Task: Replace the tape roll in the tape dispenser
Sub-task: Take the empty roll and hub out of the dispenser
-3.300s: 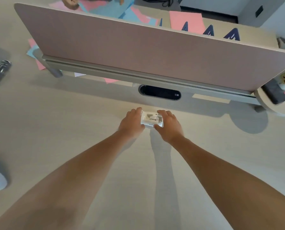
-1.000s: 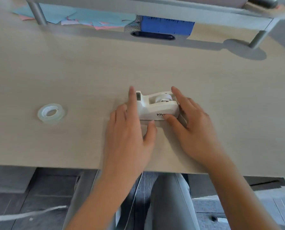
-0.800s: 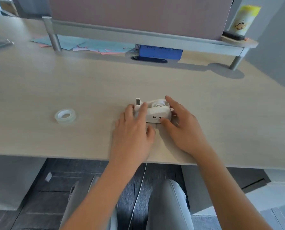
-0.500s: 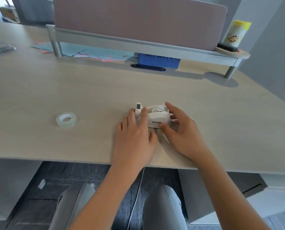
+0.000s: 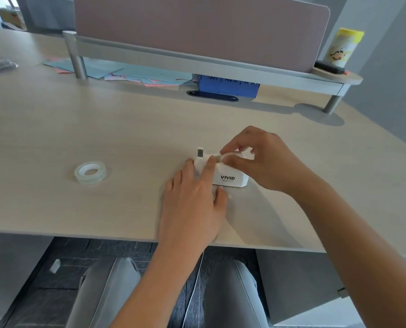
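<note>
A white tape dispenser point(image 5: 230, 176) marked VIVID stands on the desk near its front edge, cutter end to the left. My left hand point(image 5: 193, 197) clasps its left end and holds it down. My right hand point(image 5: 261, 159) is above the dispenser's top, with thumb and forefinger pinched on the old tape roll point(image 5: 221, 157) in its well; most of that roll is hidden by my fingers. A clear tape roll point(image 5: 90, 172) lies flat on the desk well to the left, apart from both hands.
The light wood desk point(image 5: 138, 129) ends just below my hands. At the back stands a pink divider panel point(image 5: 197, 27) on a grey rail, with coloured papers point(image 5: 116, 72) and a blue box point(image 5: 228, 87) under it. A yellow-lidded canister point(image 5: 344, 47) sits on a shelf at the right.
My right hand has risen from the dispenser's right side to its top and pinched the roll there. My left hand still holds the left end. The camera has tilted up slightly.
</note>
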